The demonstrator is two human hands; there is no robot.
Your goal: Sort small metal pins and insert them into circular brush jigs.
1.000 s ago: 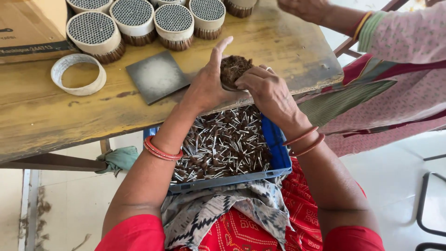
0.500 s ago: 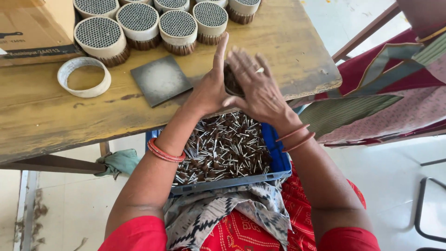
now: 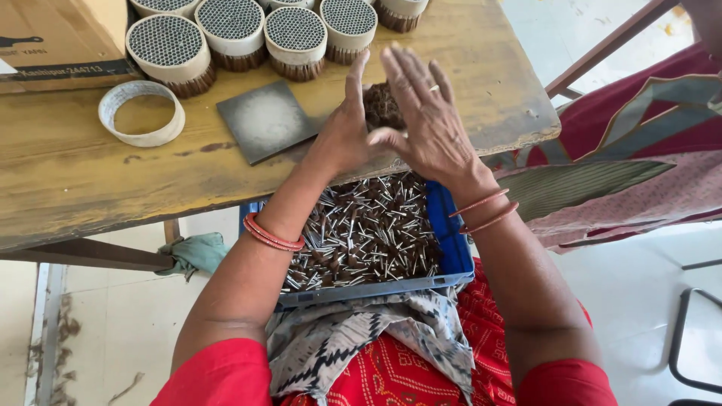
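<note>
- Brown bundle [image 3: 382, 105] of short stick-like pieces sits on the wooden table [image 3: 68, 180] near its front edge, pressed between both hands. Only its dark top shows; the rest is hidden by the palms.
- Left hand [image 3: 342, 135]: flat against the bundle's left side, fingers straight and pressed together, pointing away from the person. Not closed around anything.
- Right hand [image 3: 425, 120]: against the bundle's right side, fingers straight and fanned slightly apart, ring on one finger, thumb tucked toward the bundle's near side.
- Both wrists carry red bangles [image 3: 272, 234].
- Blue tray [image 3: 455, 240]: just in front of the bundle, below the table edge, on the person's lap. Full of loose thin pieces [image 3: 361, 233], silvery shafts with brown ends, lying in all directions.
- Patterned grey cloth [image 3: 353, 342]: under the tray's near edge, over red clothing.
- Dark grey square plate [image 3: 267, 120]: flat on the table, just left of the bundle, close to the left hand.
- Pale empty ring [image 3: 141, 113]: further left of the bundle, beyond the plate.
- Finished round packs [image 3: 167, 45] in pale bands, tops showing a tight dot pattern: a row behind the bundle, at the table's far side.
- Cardboard box [image 3: 60, 34]: far left of the bundle, at the table's back corner.
- Another person's patterned garment [image 3: 632, 165]: right of the bundle, off the table.
</note>
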